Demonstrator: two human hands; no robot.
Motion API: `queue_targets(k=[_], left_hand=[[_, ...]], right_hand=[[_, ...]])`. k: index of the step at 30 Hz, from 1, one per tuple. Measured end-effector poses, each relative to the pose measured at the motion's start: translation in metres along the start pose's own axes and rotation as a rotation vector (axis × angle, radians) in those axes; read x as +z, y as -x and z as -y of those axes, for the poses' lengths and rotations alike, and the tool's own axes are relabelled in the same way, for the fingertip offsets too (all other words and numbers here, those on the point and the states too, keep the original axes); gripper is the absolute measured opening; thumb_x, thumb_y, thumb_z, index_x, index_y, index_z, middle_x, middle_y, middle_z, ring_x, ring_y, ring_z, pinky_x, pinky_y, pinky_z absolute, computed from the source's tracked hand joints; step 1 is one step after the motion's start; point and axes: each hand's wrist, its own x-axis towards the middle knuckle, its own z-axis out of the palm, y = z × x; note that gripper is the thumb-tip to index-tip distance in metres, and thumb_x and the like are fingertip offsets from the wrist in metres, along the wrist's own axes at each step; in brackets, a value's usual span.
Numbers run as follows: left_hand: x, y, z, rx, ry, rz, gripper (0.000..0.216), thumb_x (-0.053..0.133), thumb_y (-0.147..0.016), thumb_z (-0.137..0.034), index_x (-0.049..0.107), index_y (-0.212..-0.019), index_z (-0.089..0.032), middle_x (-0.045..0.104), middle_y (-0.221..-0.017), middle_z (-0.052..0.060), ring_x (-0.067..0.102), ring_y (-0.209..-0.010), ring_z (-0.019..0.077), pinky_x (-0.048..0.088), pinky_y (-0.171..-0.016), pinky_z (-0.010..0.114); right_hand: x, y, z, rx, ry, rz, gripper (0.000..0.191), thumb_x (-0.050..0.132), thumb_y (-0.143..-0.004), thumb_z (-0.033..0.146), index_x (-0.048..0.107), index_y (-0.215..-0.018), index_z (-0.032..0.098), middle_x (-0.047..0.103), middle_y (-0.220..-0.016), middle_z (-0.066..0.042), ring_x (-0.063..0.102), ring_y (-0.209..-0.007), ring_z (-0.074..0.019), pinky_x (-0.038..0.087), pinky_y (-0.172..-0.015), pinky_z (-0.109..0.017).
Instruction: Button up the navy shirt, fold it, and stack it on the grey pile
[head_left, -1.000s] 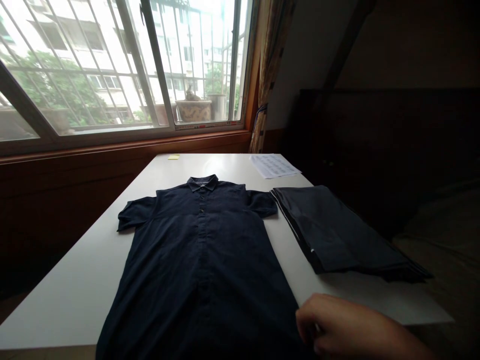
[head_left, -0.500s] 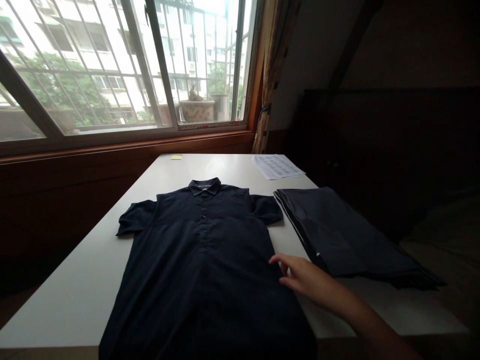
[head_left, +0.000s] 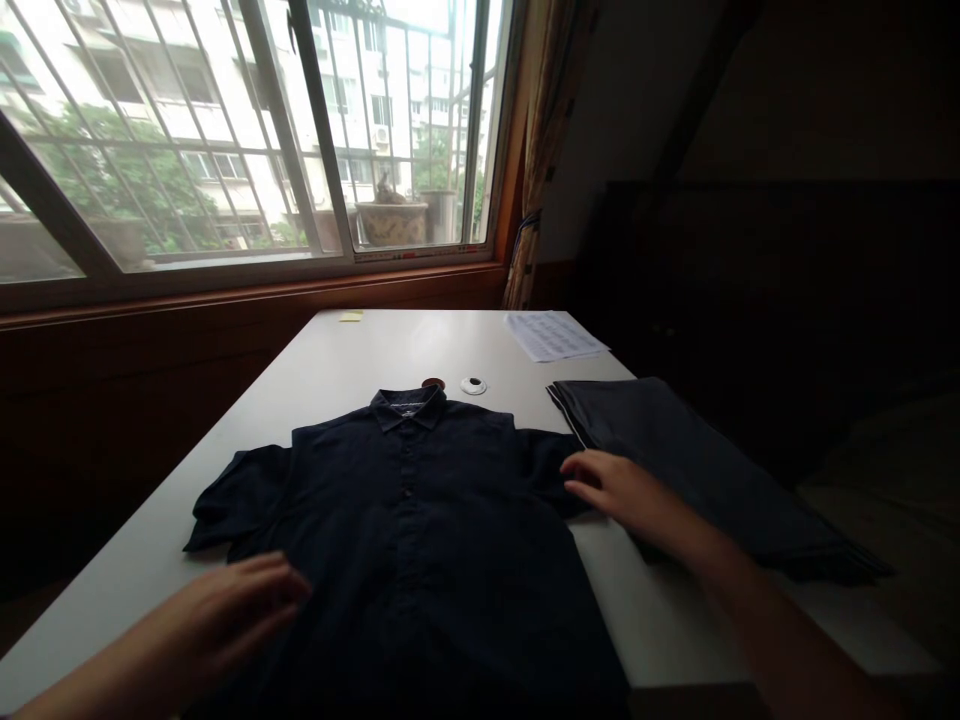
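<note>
A dark navy short-sleeved button shirt (head_left: pixel 409 560) lies face up on the white table (head_left: pixel 360 350), its collar pointing toward the window and its hem running over the near side. My right hand (head_left: pixel 622 490) is over the sleeve at the right, fingers stretched toward the cuff; whether they touch the cloth I cannot tell. Above the shirt's left side hovers my left hand (head_left: pixel 240 600), slightly blurred, with fingers loosely apart and nothing seen in them. Just beyond the collar sit a brown disc (head_left: pixel 433 383) and a white disc with a dark centre (head_left: pixel 474 385).
Folded dark grey cloth (head_left: pixel 675 460) lies in a stack on the table's right side, close to the sleeve. Printed paper sheets (head_left: pixel 555 335) rest at the far right corner, and a yellow note (head_left: pixel 351 316) at the far left. A barred window (head_left: pixel 247 130) stands behind.
The shirt has slid toward me, uncovering both discs behind its collar. My left hand has come into view, and my right hand has moved up from the shirt's side to the sleeve.
</note>
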Motion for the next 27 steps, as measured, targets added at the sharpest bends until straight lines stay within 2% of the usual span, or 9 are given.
queue_targets(k=[1,4,7,9,11,14,17,22,27], left_hand=[[-0.006,-0.024,0.009,-0.007,0.014,0.021,0.03,0.048,-0.096,-0.045,0.072,-0.107,-0.031,0.072,-0.107,0.002,0.069,-0.091,0.0194,0.057,-0.082,0.026],[-0.014,-0.091,0.046,-0.097,-0.141,-0.193,0.04,0.043,-0.094,-0.045,0.066,-0.121,-0.026,0.062,-0.129,0.008,0.061,-0.115,0.0273,0.052,-0.097,0.038],[-0.011,-0.133,0.092,-0.293,-0.308,-0.281,0.051,0.04,-0.095,-0.048,0.058,-0.132,-0.019,0.055,-0.136,0.013,0.051,-0.124,0.0337,0.044,-0.104,0.048],[-0.01,-0.145,0.12,-0.418,-0.333,-0.237,0.06,0.039,-0.093,-0.053,0.051,-0.139,-0.016,0.056,-0.133,0.017,0.052,-0.121,0.0356,0.044,-0.101,0.049],[-0.011,-0.148,0.14,-0.512,-0.343,-0.191,0.068,0.039,-0.091,-0.063,0.049,-0.14,-0.017,0.058,-0.129,0.017,0.053,-0.118,0.0373,0.045,-0.096,0.048],[-0.018,-0.142,0.155,-0.563,-0.293,-0.101,0.072,0.04,-0.085,-0.074,0.054,-0.132,-0.021,0.065,-0.115,0.014,0.058,-0.108,0.0355,0.048,-0.084,0.041],[-0.022,-0.133,0.156,-0.589,-0.202,-0.015,0.066,0.041,-0.083,-0.077,0.062,-0.113,-0.022,0.07,-0.097,0.01,0.064,-0.091,0.0307,0.046,-0.071,0.033],[-0.026,-0.122,0.155,-0.592,-0.179,-0.014,0.052,0.041,-0.087,-0.068,0.064,-0.088,-0.021,0.069,-0.084,0.009,0.064,-0.083,0.0286,0.043,-0.067,0.031],[-0.032,-0.126,0.156,-0.532,-0.284,-0.026,0.045,0.042,-0.089,-0.059,0.065,-0.092,-0.02,0.067,-0.091,0.011,0.063,-0.086,0.0309,0.047,-0.069,0.037]], right_hand=[[0.002,-0.016,-0.008,-0.021,0.088,-0.09,0.026,0.057,-0.091,0.033,0.069,-0.109,0.019,0.069,-0.106,-0.011,0.063,-0.097,-0.0249,0.048,-0.089,-0.036],[0.011,-0.059,-0.03,-0.027,0.248,-0.184,0.037,0.062,-0.088,0.03,0.065,-0.123,0.019,0.064,-0.121,-0.013,0.058,-0.111,-0.0292,0.044,-0.099,-0.04],[0.017,-0.09,-0.046,0.026,0.274,-0.028,0.044,0.065,-0.086,0.032,0.062,-0.129,0.021,0.06,-0.13,-0.013,0.054,-0.118,-0.0293,0.041,-0.102,-0.038],[0.018,-0.101,-0.052,0.063,0.267,0.054,0.045,0.068,-0.084,0.035,0.063,-0.127,0.022,0.062,-0.126,-0.012,0.055,-0.116,-0.0287,0.041,-0.1,-0.037],[0.018,-0.106,-0.055,0.089,0.264,0.087,0.04,0.071,-0.081,0.038,0.068,-0.117,0.021,0.068,-0.112,-0.01,0.057,-0.109,-0.0286,0.043,-0.094,-0.035],[0.013,-0.103,-0.055,0.112,0.265,0.129,0.023,0.073,-0.076,0.04,0.071,-0.088,0.02,0.069,-0.082,-0.008,0.058,-0.099,-0.0301,0.044,-0.081,-0.033],[0.003,-0.097,-0.053,0.092,0.251,0.16,0.023,0.07,-0.076,0.04,0.063,-0.069,0.02,0.065,-0.074,-0.006,0.059,-0.089,-0.0269,0.043,-0.073,-0.03],[-0.022,-0.086,-0.052,0.044,0.115,0.137,0.034,0.06,-0.081,0.052,0.054,-0.072,0.02,0.062,-0.078,-0.003,0.057,-0.073,-0.0198,0.038,-0.063,-0.028],[-0.034,-0.07,-0.053,0.082,0.018,0.048,0.042,0.056,-0.083,0.062,0.053,-0.079,0.02,0.058,-0.071,0.0,0.054,-0.068,-0.0177,0.036,-0.06,-0.027]])
